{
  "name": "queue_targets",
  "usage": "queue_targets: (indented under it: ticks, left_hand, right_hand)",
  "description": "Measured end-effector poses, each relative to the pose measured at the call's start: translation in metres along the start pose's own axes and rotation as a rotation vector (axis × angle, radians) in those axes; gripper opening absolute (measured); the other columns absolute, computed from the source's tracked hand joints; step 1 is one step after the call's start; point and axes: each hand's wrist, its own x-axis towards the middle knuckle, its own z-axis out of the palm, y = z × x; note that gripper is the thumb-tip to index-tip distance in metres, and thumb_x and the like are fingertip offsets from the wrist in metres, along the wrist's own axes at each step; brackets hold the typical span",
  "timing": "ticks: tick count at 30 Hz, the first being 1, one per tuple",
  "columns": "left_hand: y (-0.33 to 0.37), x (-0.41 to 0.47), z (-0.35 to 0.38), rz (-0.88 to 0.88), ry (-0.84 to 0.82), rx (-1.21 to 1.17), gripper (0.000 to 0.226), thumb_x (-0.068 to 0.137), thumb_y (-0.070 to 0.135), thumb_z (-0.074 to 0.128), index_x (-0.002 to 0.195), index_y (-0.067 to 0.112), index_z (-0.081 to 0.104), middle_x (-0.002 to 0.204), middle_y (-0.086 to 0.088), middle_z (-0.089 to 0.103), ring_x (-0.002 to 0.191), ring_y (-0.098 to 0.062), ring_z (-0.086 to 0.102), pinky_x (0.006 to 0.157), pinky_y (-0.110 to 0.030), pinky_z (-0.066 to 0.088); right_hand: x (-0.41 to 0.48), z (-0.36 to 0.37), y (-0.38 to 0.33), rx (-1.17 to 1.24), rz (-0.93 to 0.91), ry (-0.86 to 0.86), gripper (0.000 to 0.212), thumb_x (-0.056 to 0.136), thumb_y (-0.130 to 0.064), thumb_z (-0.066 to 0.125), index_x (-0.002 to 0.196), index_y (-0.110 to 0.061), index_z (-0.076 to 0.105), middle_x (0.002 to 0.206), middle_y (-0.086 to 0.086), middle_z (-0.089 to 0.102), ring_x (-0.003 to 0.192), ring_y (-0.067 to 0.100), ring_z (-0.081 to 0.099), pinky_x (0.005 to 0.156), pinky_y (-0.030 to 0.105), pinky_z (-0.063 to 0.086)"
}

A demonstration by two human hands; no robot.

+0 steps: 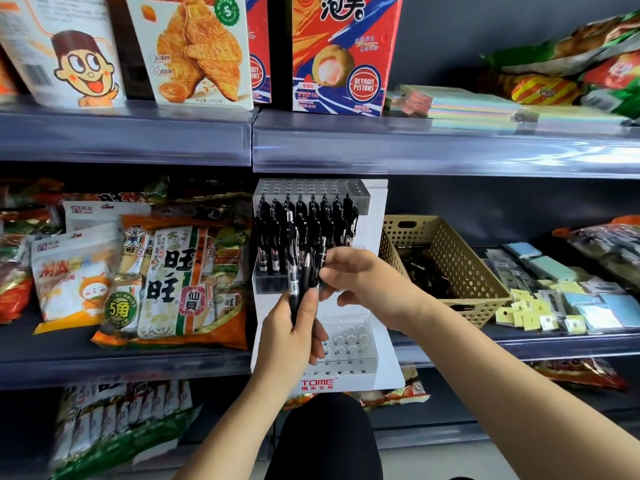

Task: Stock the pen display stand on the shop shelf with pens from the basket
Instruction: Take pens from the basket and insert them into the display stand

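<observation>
A shop aisle with grey-blue shelves; the middle shelf carries all that matters here. Far left of the fingers lie orange and white foil snack bags, stacked and leaning.

In the centre, the left hand grips a small bundle of black plastic click pens. Its fingers are curled round the lower part of the bundle. The pens stand nearly upright, their long axis running up and down. The lower ends are hidden in the fist, and which end is up is hard to tell.

Right behind the pens stands the white and clear acrylic pen display stand. Its upper tier, above the fingers, is filled with black pens hanging upright. Its lower tier, just below and right of the left hand, shows rows of empty round holes.

The right hand is just right of the bundle. Its fingers are drawn together at the upper part of one pen and appear to pinch it. This hand is probably the one to lift a pen free and lower it, upright, into an open hole below.

Further right, well apart from both hands, sits a tan perforated plastic basket with more dark pens lying loose inside. Beyond it lie pastel sticky-note packs.
</observation>
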Motion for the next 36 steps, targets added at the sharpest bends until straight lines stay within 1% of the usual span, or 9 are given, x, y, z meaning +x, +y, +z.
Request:
queue_targets:
  ticks: [9,14,17,22,24,27,29,32,36]
  left_hand:
    - [-0.003,-0.003,0.002,0.017,-0.075,0.044,0.014,0.092,0.029,0.051,0.09,0.016,0.055,0.059,0.001,0.064,0.048,-0.015,0.06,0.041,-0.023,0.045]
    - [-0.005,-0.004,0.004,0.043,-0.077,0.067,0.014,0.095,0.026,0.048,0.089,0.016,0.055,0.059,0.002,0.064,0.045,-0.016,0.057,0.039,-0.021,0.041]
    - [-0.006,-0.004,0.006,0.025,-0.093,0.067,0.013,0.096,0.027,0.046,0.089,0.019,0.055,0.063,0.004,0.068,0.054,-0.015,0.066,0.041,-0.022,0.047]
    - [-0.011,0.003,0.001,0.022,0.066,0.01,0.024,0.091,0.036,0.046,0.091,0.018,0.061,0.082,0.001,0.07,0.074,-0.005,0.069,0.053,-0.026,0.056]
    - [-0.01,0.004,-0.002,0.048,0.111,0.026,0.031,0.087,0.042,0.045,0.091,0.018,0.063,0.08,-0.001,0.065,0.07,-0.006,0.066,0.053,-0.023,0.055]
    - [-0.006,0.006,-0.005,0.095,0.151,0.095,0.036,0.091,0.039,0.043,0.103,0.013,0.065,0.078,-0.004,0.052,0.066,-0.021,0.064,0.046,-0.011,0.043]
    - [-0.004,0.007,-0.007,0.148,0.168,0.13,0.044,0.088,0.041,0.041,0.108,0.01,0.065,0.082,-0.007,0.047,0.07,-0.029,0.061,0.045,-0.006,0.04]
    - [-0.002,0.007,-0.008,0.192,0.173,0.141,0.051,0.083,0.045,0.04,0.11,0.009,0.065,0.087,-0.01,0.048,0.071,-0.026,0.06,0.046,-0.005,0.041]
    - [-0.001,0.007,-0.012,0.178,0.166,0.123,0.051,0.082,0.047,0.04,0.111,0.013,0.064,0.088,-0.002,0.046,0.075,-0.027,0.06,0.048,-0.005,0.042]
  right_hand:
    - [-0.008,-0.003,0.012,0.273,0.063,0.183,0.017,0.087,-0.01,0.064,0.085,-0.011,0.047,0.071,0.003,0.055,0.057,0.012,0.056,0.055,0.019,0.049]
    - [-0.016,-0.008,0.017,0.317,0.081,0.118,0.014,0.089,0.0,0.057,0.078,-0.008,0.053,0.07,0.005,0.057,0.061,0.014,0.062,0.063,0.022,0.055]
    - [-0.019,-0.013,0.016,0.262,0.073,0.131,0.013,0.088,0.001,0.057,0.077,-0.006,0.054,0.069,0.006,0.06,0.062,0.014,0.063,0.063,0.022,0.055]
    - [-0.012,-0.044,-0.014,0.254,-0.099,0.426,0.008,0.087,0.001,0.057,0.08,-0.003,0.056,0.071,0.008,0.063,0.063,0.015,0.063,0.065,0.023,0.058]
    - [-0.004,-0.057,-0.025,0.179,-0.19,0.575,0.009,0.087,0.0,0.059,0.082,-0.006,0.055,0.074,0.01,0.063,0.061,0.014,0.063,0.066,0.025,0.058]
    - [0.008,-0.062,-0.029,-0.033,-0.24,0.676,0.012,0.087,-0.003,0.062,0.081,-0.011,0.056,0.079,0.014,0.065,0.064,0.018,0.065,0.067,0.03,0.059]
    - [0.015,-0.059,-0.027,-0.188,-0.243,0.69,0.01,0.086,-0.006,0.064,0.081,-0.012,0.058,0.079,0.012,0.067,0.07,0.022,0.068,0.069,0.031,0.059]
    - [0.024,-0.053,-0.021,-0.305,-0.235,0.69,0.006,0.086,-0.009,0.065,0.085,-0.009,0.059,0.071,0.004,0.065,0.074,0.026,0.069,0.071,0.034,0.059]
    - [0.033,-0.051,-0.012,-0.399,-0.203,0.659,0.015,0.085,-0.012,0.067,0.074,-0.018,0.057,0.069,0.005,0.067,0.073,0.025,0.069,0.074,0.042,0.057]
